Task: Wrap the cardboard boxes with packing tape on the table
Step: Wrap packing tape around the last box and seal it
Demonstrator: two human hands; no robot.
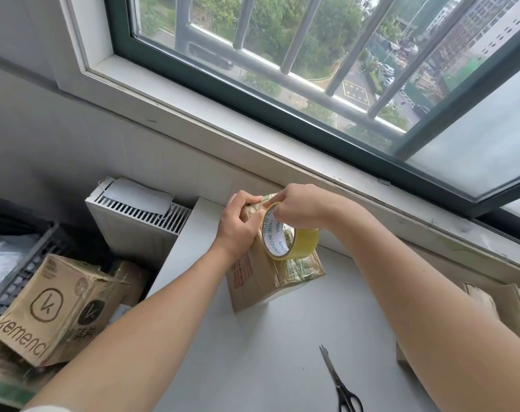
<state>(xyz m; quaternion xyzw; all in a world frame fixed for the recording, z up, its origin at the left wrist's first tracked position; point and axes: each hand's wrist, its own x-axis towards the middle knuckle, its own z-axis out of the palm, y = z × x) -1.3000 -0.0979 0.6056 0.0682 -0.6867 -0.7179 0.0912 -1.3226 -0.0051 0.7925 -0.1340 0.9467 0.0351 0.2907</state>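
While the left hand (238,224) grips the far end of the cardboard box (258,281), fingers (248,200) curled over its edge, the right hand (297,209) pinches the tape roll (291,239) by its upper rim, just beside them. The box sits at the far middle of the desk (282,352), its long axis running near to far beneath both hands. The roll stands on edge against the box, its hollow core facing left and near, so tape would likely run toward the near end. Scissors (339,385) lie well apart, near right.
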